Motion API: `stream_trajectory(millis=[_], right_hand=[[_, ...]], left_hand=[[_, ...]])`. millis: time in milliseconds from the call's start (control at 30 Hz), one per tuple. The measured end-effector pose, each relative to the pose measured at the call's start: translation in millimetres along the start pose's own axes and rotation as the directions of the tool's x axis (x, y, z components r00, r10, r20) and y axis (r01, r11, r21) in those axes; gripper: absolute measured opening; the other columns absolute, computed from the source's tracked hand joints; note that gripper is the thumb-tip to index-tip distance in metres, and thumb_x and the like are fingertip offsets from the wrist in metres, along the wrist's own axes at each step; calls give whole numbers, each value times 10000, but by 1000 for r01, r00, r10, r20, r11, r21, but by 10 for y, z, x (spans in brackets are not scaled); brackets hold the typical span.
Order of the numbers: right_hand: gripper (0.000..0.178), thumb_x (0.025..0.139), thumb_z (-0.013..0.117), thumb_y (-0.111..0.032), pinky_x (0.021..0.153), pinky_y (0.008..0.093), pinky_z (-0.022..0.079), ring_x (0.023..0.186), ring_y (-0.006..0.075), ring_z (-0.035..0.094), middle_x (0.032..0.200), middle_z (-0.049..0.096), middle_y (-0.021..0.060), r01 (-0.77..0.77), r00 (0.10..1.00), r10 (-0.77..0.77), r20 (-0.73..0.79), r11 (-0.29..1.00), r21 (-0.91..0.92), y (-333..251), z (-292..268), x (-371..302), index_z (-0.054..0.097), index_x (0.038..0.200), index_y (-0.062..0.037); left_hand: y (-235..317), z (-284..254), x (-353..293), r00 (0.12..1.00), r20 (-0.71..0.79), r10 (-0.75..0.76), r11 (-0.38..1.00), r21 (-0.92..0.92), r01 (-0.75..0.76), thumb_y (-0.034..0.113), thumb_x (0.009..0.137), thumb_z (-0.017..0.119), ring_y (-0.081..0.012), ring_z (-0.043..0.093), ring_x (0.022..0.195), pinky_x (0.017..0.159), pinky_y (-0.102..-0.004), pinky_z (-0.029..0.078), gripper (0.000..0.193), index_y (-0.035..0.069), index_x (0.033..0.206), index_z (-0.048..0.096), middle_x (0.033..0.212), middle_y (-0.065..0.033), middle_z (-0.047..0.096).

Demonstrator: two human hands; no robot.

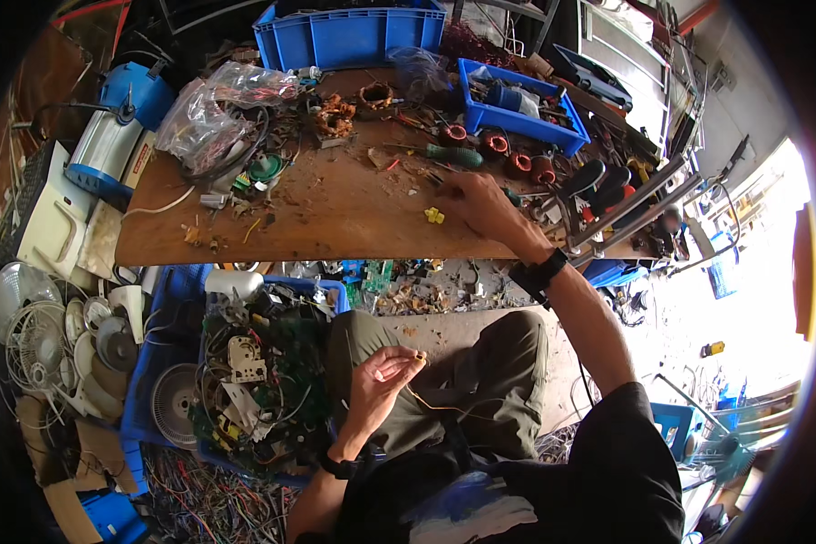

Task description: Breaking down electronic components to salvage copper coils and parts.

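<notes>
Above my lap, my left hand (383,384) is closed in a pinch on a small brass-coloured piece (422,356). A thin pale wire (433,405) trails from that hand across my trousers. My right hand (479,205) is stretched over the wooden bench (317,213), its fingers closed around something dark and thin that I cannot make out. Just left of it lies a small yellow plastic part (434,215). Beyond the fingers are a green-handled tool (455,156) and several red-and-copper coils (519,164).
Copper windings (334,116) and a clear plastic bag (218,100) lie on the bench. Blue crates (349,41) stand at the back. Metal bars (639,204) jut up on the right. A crate of circuit boards (258,390) sits left of my legs, beside fan parts (41,340).
</notes>
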State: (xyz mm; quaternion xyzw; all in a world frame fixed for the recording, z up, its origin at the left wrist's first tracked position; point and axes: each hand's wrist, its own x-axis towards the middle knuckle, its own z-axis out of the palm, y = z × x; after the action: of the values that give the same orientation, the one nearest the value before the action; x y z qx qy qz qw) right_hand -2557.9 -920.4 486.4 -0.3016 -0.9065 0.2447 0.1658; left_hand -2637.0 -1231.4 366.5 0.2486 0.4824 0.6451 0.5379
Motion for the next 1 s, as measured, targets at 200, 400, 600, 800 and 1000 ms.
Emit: stream_trajectory(millis=[200, 400, 600, 800, 1000], right_hand=[[293, 851, 703, -125, 775, 402, 544, 884, 305, 701, 959, 704, 183, 252, 968, -251, 21, 962, -107, 55, 157, -47, 700, 1128, -30], [264, 873, 697, -147, 789, 391, 548, 879, 328, 703, 957, 711, 174, 185, 978, -194, -82, 977, -104, -22, 95, -134, 728, 1123, -66], [247, 874, 709, -155, 787, 419, 550, 922, 346, 704, 1004, 722, 166, 199, 952, -197, -236, 980, -14, -36, -10, -393, 728, 1098, -53], [196, 915, 714, -92, 788, 307, 568, 880, 161, 710, 1013, 745, 96, -41, 994, 67, -84, 960, 276, -369, -10, -1096, 738, 1101, -33], [319, 915, 765, -94, 934, 275, 551, 1020, 110, 680, 1101, 727, 66, -338, 941, 179, 288, 574, 746, -621, 276, -1815, 662, 1194, 22]], left_hand=[[-14, -40, 43, 1000, 27, 1, 1000, -21, -1, 23, 930, 735, -158, 688, 1058, 980, -279, 557, 205, -21, 1111, 650, 1101, -101, 725], [-7, -23, 107, 999, -20, 46, 998, -52, -47, 39, 935, 734, -169, 689, 1073, 986, -288, 552, 223, -14, 1136, 652, 1117, -107, 725], [145, 29, 184, 995, -57, 87, 996, 2, -87, 42, 953, 712, -178, 685, 1096, 1005, -296, 526, 246, -45, 1175, 651, 1162, -138, 722], [147, 97, 186, 998, -14, 60, 991, -117, -62, 22, 947, 711, -172, 666, 1125, 1031, -300, 501, 252, -41, 1186, 661, 1182, -126, 719], [166, 280, 173, 992, -7, 125, 991, 40, -125, 1, 947, 704, -153, 669, 1081, 1005, -289, 507, 230, -24, 1175, 690, 1181, -88, 716]])
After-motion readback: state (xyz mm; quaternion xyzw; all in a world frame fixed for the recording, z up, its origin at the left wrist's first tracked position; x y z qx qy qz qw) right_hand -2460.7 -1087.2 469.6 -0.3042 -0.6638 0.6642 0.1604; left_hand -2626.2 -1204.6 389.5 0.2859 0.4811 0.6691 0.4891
